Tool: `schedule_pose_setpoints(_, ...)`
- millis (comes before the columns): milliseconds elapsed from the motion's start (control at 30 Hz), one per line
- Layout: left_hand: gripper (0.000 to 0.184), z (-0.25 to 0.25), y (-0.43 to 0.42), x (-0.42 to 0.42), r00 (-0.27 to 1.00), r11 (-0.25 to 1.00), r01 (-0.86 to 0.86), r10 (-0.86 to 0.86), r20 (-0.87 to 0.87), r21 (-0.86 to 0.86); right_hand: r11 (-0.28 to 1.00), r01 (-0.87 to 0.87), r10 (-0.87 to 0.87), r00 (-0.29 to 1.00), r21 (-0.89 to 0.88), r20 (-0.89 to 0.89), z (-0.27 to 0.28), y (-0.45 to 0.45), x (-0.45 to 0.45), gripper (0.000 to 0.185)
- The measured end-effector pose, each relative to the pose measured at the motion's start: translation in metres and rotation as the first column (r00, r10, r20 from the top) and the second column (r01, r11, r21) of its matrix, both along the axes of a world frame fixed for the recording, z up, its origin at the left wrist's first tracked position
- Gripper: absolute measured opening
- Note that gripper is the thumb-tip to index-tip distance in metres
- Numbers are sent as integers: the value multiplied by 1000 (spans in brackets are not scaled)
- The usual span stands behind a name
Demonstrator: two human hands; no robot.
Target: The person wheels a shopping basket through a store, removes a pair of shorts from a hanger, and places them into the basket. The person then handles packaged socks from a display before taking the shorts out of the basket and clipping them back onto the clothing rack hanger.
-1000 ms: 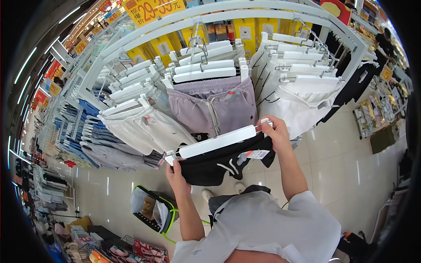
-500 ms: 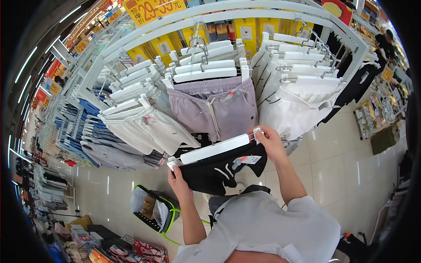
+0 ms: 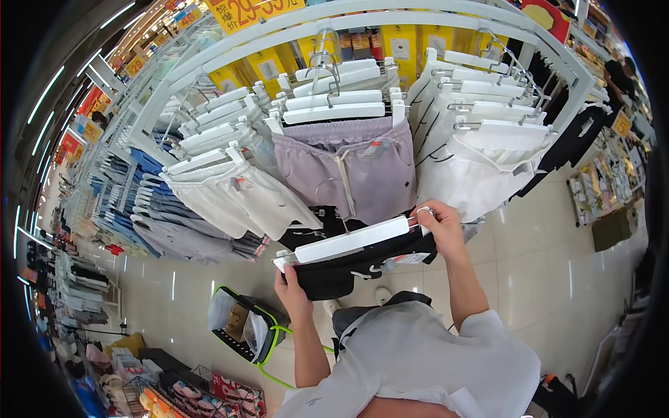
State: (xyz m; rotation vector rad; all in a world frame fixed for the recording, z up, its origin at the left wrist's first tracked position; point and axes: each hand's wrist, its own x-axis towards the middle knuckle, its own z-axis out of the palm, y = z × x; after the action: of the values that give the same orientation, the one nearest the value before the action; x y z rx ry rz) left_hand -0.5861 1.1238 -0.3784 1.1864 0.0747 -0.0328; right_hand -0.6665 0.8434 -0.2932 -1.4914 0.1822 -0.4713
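Note:
A white clip hanger [image 3: 352, 240] carries black shorts [image 3: 327, 279] with pale drawstrings and a tag at their right side. My left hand [image 3: 293, 292] grips the hanger's left clip, fingers closed round it. At the right clip, my right hand [image 3: 441, 224] is closed on the hanger too. The hanger tilts, its right end higher. Just beyond it hang lilac shorts [image 3: 376, 174] on the rack, with white shorts [image 3: 244, 198] to their left and white garments [image 3: 474, 167] to their right. A bare hanger hook overlaps the front of the lilac shorts.
A white metal rack [image 3: 279, 35] with several hangers stands ahead, a yellow price sign [image 3: 254, 14] above it. On the floor at lower left sits a black basket [image 3: 244, 327] with green edges. Stacked goods [image 3: 613, 181] are at right; a person in dark clothes [image 3: 619, 76] is beyond.
The hanger and black shorts have moved slightly right, and the shorts now look more foreshortened. Both hands still hold the clips. The whole view has shifted a little.

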Motion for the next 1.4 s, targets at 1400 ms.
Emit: schedule_pose_setpoints(1400, 23, -37, 14, -12, 992, 1000, 17, -16, 129, -9, 995, -99, 99, 995, -18, -12, 31, -1, -9, 14)
